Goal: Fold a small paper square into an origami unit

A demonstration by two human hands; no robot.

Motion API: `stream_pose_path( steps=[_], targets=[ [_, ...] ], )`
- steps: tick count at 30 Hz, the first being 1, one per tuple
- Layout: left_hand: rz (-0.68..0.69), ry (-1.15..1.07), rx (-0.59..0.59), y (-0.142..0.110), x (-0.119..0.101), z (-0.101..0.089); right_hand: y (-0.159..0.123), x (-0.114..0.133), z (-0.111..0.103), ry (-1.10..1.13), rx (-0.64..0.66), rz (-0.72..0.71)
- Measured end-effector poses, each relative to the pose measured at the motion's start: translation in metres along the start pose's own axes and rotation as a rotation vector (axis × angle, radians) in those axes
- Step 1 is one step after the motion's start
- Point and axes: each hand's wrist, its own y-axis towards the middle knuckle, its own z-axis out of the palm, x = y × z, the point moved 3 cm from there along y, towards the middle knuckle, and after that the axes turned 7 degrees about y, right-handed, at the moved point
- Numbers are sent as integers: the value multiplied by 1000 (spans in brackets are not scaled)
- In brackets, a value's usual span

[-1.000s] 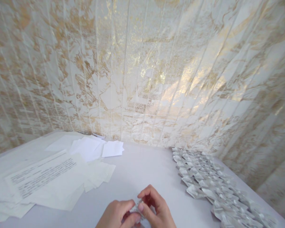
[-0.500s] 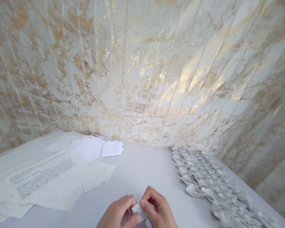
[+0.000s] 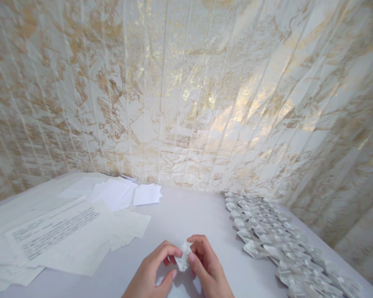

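A small, grey-white piece of folded paper (image 3: 183, 260) sits between both hands, above a smooth, pale tabletop (image 3: 189, 213). The right hand (image 3: 207, 267) pinches it; the left hand (image 3: 153, 270) has thumb and forefinger spread, forefinger touching its edge. Dark print on a flat, white paper sheet (image 3: 77, 244) is illegibly blurred; overlapping grey-white folded paper pieces (image 3: 269, 236) lie rightward.

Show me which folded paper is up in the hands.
The folded paper between the left hand and right hand; the others lie in overlapping rows on the table at right.
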Motion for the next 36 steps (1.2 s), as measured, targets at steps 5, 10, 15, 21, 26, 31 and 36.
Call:
stream_pose_path(
  steps=[5, 10, 15, 21, 26, 31, 36],
  targets=[
    [-110, -73, -22, 6, 10, -6, -1, 4, 5, -98, 35, -4],
    [-91, -61, 2, 6, 11, -4, 0, 7, 6, -176, 8, 6],
    [-56, -50, 21, 5, 6, -1, -2, 5, 1, -178, -3, 7],
    [-95, -24, 44, 3, 1, 0, -3, 6, 1, -163, 9, 31],
    [-130, -9, 76, 4, -4, -1, -2, 7, 7, -138, 21, 84],
    [-107, -33, 74, 4, -3, -1, -1, 3, 10, -17, 37, 89],
    [-84, -69, 40, 2, -1, -1, -2, 3, 11, 38, 46, 81]
  ],
)
